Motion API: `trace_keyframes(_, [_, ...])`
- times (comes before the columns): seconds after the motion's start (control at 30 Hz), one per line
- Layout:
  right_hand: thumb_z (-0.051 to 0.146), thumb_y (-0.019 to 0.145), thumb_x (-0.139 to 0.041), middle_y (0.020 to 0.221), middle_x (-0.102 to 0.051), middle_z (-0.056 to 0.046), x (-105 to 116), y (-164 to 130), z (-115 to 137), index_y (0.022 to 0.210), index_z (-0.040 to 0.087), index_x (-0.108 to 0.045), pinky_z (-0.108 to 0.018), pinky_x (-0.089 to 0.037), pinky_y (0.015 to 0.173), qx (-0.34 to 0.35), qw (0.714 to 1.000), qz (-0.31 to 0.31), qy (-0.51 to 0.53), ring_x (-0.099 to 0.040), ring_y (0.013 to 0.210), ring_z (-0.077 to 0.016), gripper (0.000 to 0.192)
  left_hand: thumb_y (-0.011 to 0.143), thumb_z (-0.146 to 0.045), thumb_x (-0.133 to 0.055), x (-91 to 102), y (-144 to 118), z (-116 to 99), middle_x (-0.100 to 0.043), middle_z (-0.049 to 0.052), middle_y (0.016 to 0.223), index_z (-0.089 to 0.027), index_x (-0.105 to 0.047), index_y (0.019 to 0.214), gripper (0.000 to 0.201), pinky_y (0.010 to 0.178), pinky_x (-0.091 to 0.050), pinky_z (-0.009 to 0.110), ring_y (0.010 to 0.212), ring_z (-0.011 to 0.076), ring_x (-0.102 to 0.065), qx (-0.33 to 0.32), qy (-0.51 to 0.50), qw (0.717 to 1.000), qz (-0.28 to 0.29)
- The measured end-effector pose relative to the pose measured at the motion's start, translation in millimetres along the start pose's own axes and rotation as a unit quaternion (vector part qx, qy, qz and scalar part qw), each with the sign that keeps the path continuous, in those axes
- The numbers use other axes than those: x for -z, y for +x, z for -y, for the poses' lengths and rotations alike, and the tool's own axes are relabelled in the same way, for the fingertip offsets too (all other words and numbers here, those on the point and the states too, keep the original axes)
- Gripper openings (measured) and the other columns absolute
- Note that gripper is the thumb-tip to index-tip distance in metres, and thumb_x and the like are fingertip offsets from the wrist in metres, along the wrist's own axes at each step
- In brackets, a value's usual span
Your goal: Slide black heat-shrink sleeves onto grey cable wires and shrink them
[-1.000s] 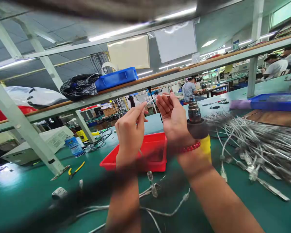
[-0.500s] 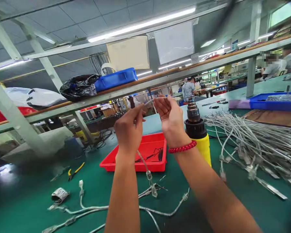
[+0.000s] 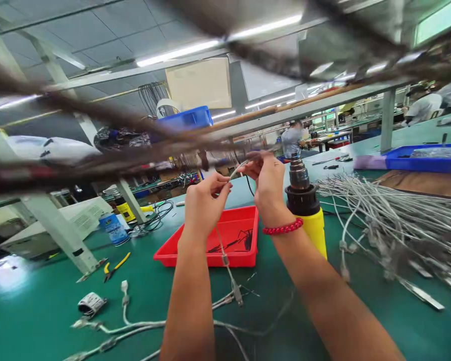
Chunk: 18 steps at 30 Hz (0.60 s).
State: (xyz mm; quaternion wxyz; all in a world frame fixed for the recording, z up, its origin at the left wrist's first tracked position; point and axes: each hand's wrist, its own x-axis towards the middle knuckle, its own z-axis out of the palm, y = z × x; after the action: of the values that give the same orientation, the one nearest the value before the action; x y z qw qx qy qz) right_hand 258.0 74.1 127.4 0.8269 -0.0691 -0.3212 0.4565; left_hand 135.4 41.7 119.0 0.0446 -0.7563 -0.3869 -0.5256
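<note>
My left hand (image 3: 206, 203) pinches a thin white cable (image 3: 236, 170) between thumb and fingertips. My right hand (image 3: 268, 183), with a red bead bracelet at its wrist, has its fingers closed on the same cable a little farther along. From under my left hand the cable hangs down to a clear-covered connector (image 3: 236, 291). Just right of my right hand stands a yellow and black heat gun (image 3: 303, 200), nozzle up. A red tray (image 3: 225, 259) with thin black pieces lies beneath the hands. The cable's far end is blurred at my right fingertips.
Several white cables (image 3: 135, 323) lie in front on the green bench; a large cable bundle (image 3: 398, 215) fills the right. Yellow-handled pliers (image 3: 116, 265) lie left of the tray. A blue tray (image 3: 428, 158) sits at the back right. Dark blurred strands cross the upper view.
My left hand has shifted slightly right and down along the cable, its thumb now showing. My right hand has turned a little. Dark blurred strands have swept across the upper view.
</note>
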Motion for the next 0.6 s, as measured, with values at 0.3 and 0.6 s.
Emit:
trace_keyframes(0.3, [0.017, 0.084, -0.041, 0.038, -0.041, 0.009, 12.6, 7.1, -16.5, 0.052, 0.017, -0.053, -0.025, -0.054, 0.056, 0.048, 0.997, -0.04, -0.05, -0.044, 0.032, -0.006, 0.034, 0.078, -0.017, -0.061, -10.4, -0.6, 17.6, -0.073, 0.004, 0.079, -0.021, -0.064, 0.081, 0.006, 0.069, -0.059, 0.032, 0.076, 0.0197, -0.071, 0.012, 0.008, 0.996, 0.086])
trace_keyframes(0.6, [0.025, 0.084, -0.041, 0.037, -0.043, 0.009, 17.1, -3.2, -31.9, 0.057, 0.02, -0.054, -0.026, -0.053, 0.059, 0.133, 0.979, -0.012, -0.154, -0.046, 0.034, -0.0079, 0.03, 0.075, -0.02, -0.064, -6.1, -1.4, 19.5, -0.072, 0.003, 0.072, -0.022, -0.065, 0.072, 0.004, 0.058, -0.053, 0.028, 0.066, 0.0195, -0.068, 0.002, 0.093, 0.991, 0.1])
